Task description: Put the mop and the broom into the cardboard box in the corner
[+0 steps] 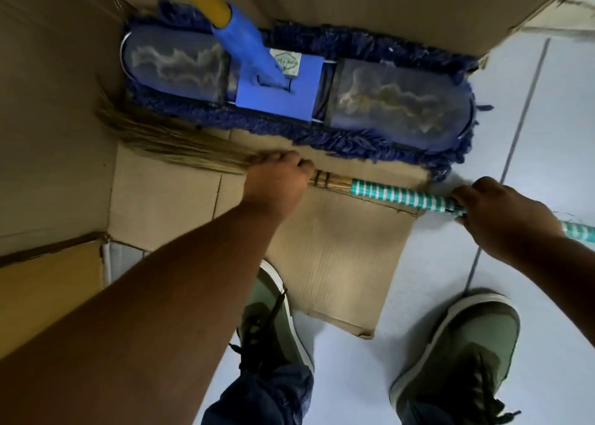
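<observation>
Nearest the camera, two green shoes stand on the pale tiled floor, the left one planted on the edge of the box's folded-down flap; a shift of weight there could drag or buckle the flap and tilt whatever lies on it. Above the flap the broom lies nearly level, held at two places: the right hand is closed round the teal-and-white striped handle out over the floor, and the left hand is clenched where the straw bristles meet the binding. The bristle tips splay against the left wall of the cardboard box, so pushing further in this line would likely bend or snap straws rather than seat the broom. The handle end still reaches well outside the box; if it is let go as it lies, I judge it would rest half out on the floor. Farther in, the blue mop sits flat on the box bottom, its right end poking past the box's edge and its yellow pole leaning up toward the camera. A knock from the broom could tip that pole outward.
</observation>
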A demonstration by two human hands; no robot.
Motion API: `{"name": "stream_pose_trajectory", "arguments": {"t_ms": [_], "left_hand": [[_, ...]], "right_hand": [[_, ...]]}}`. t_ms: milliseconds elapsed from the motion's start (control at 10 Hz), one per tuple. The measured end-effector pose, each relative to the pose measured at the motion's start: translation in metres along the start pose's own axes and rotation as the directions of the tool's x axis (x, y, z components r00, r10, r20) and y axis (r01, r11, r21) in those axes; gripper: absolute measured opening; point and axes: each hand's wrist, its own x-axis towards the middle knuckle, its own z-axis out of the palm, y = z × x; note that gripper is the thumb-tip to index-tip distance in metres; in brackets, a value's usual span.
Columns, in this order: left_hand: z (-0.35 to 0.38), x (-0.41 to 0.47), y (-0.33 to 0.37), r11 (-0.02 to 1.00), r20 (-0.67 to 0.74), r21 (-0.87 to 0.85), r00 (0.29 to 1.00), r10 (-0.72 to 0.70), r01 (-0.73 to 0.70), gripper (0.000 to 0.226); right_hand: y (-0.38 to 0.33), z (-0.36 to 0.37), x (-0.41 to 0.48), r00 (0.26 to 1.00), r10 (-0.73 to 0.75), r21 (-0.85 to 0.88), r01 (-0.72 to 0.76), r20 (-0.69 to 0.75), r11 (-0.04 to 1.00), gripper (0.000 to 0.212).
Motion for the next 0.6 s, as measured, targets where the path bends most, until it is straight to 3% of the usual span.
{"name": "stream_pose_trajectory", "arguments": {"t_ms": [200,400,600], "left_hand": [[0.009,0.0,-0.002,1.0,-0.054,0.017,0.999,0.006,-0.006,0.032],[-0.011,-0.015,-0.004,0.998,0.006,0.001,0.998,0.069,-0.069,0.059],[-0.056,-0.037,-0.002,0.997,-0.035,-0.057,0.998,0.047,-0.049,0.063]], "right_hand": [[-0.009,0.0,0.006,0.996,0.084,0.048,-0.086,0.037,0.995,0.037],[-0.024,-0.028,-0.011,0.995,0.058,0.107,-0.066,0.077,0.992,0.05],[-0.03,-0.065,-0.039,0.997,-0.027,0.048,0.031,-0.068,0.998,0.061]]}}
